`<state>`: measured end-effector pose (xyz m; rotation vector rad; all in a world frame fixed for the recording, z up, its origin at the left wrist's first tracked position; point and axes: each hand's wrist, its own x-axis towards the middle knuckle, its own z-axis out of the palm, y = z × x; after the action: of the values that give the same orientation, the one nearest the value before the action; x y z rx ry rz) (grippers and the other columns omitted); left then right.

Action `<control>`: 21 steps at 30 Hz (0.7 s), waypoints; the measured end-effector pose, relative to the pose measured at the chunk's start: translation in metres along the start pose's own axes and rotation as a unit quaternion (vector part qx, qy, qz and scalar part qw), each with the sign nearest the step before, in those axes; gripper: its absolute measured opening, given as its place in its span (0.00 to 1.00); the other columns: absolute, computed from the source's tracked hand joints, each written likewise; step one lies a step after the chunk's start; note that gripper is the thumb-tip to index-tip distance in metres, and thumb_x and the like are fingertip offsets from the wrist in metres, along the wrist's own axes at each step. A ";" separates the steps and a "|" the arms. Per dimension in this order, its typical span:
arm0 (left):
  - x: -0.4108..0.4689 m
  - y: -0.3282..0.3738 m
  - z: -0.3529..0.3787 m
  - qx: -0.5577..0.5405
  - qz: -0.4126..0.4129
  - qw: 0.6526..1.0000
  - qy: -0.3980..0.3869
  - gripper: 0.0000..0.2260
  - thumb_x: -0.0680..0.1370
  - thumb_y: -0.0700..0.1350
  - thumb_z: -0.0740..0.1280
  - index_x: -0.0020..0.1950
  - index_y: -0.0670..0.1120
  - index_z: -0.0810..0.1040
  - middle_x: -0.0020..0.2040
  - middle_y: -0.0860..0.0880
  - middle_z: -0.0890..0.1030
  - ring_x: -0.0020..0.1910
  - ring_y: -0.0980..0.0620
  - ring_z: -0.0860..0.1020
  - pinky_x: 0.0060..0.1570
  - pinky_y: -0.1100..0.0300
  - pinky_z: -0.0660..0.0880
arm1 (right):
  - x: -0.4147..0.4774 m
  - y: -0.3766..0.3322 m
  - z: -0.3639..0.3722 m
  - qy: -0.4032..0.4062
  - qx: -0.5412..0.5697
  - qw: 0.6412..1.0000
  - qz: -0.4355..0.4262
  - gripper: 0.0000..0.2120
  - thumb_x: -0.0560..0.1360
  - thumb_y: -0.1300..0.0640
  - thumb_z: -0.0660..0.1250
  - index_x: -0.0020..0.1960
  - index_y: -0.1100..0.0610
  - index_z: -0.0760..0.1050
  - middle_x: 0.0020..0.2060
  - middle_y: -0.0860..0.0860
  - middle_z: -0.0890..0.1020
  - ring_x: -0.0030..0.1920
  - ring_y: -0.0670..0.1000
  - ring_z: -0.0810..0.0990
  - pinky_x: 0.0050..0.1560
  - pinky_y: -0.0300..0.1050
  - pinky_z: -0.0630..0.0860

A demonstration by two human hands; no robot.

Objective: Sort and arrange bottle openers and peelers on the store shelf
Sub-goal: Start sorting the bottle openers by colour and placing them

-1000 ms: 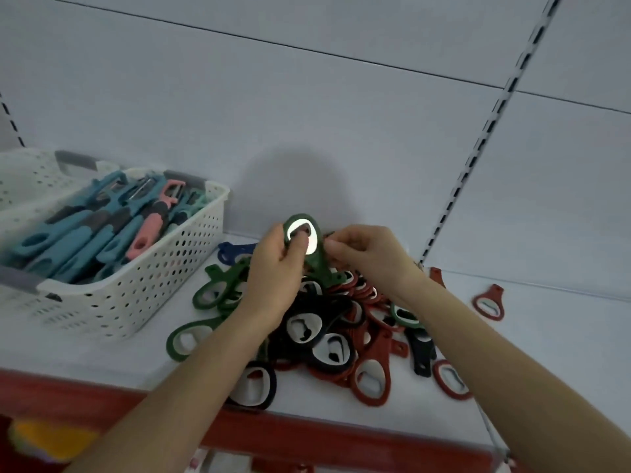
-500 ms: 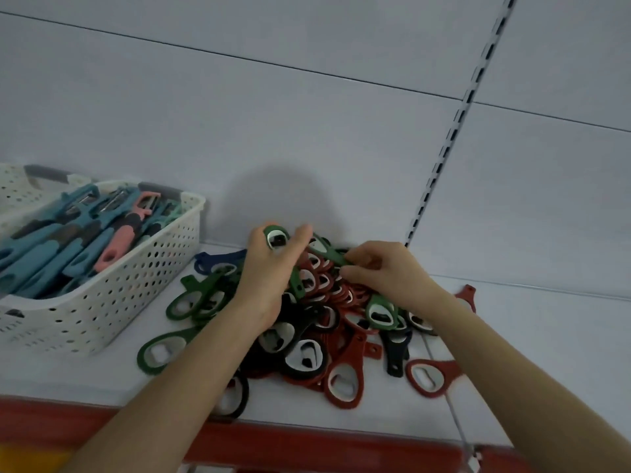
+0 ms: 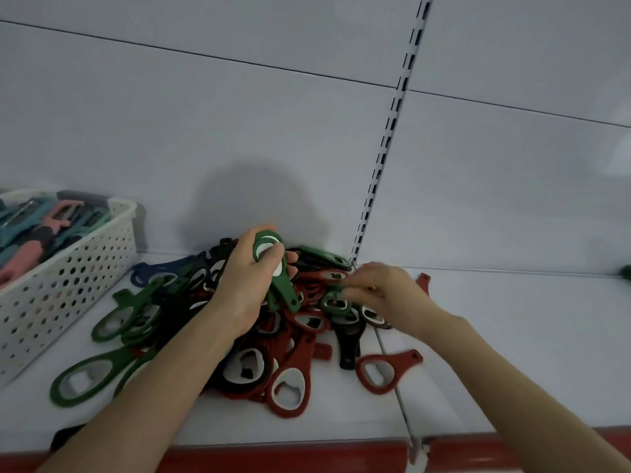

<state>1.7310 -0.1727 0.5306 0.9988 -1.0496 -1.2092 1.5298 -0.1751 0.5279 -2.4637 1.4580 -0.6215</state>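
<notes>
Left hand [image 3: 246, 288] is wrapped round a green bottle opener [image 3: 285, 295], maybe two stacked, just above the opener pile [image 3: 290, 363] on the shelf [image 3: 512, 336]. Right hand [image 3: 382, 290] is down on a second green opener [image 3: 336, 302] to the right, too blurry to tell if it's got hold. Imo lift greens by the handle w/o dragging reds/blacks off the near edge. White perforated basket [image 3: 88, 264] far left holds teal & pink peelers [image 3: 30, 250].
</notes>
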 end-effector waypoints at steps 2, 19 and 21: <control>0.001 0.001 0.003 0.015 0.017 1.000 -0.010 0.09 0.80 0.39 0.59 0.56 0.51 0.72 0.41 0.47 0.80 0.39 0.53 0.79 0.38 0.62 0.77 | 0.003 -0.009 -0.016 0.083 0.080 0.993 0.017 0.08 0.76 0.58 0.65 0.44 0.60 0.81 0.36 0.52 0.81 0.37 0.48 0.77 0.41 0.37 0.74; -0.005 -0.002 0.001 -0.082 -0.050 0.995 -0.030 0.17 0.77 0.32 0.61 0.61 0.49 0.72 0.41 0.42 0.81 0.37 0.50 0.81 0.34 0.58 0.80 | 0.025 -0.004 0.018 -0.115 -0.113 0.969 0.188 0.26 0.69 0.35 0.66 0.56 0.54 0.70 0.46 0.50 0.78 0.47 0.52 0.77 0.43 0.44 0.72; -0.005 -0.003 0.004 -0.087 -0.058 0.994 -0.037 0.16 0.77 0.33 0.61 0.61 0.49 0.73 0.42 0.42 0.80 0.38 0.50 0.80 0.35 0.58 0.79 | 0.024 -0.004 0.019 -0.094 -0.116 0.973 0.179 0.26 0.70 0.39 0.67 0.59 0.55 0.69 0.50 0.51 0.78 0.50 0.53 0.77 0.45 0.44 0.71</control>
<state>1.7263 -0.1684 0.5282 0.8943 -0.9361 -1.4181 1.5518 -0.1945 0.5190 -2.2498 1.9191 -0.1506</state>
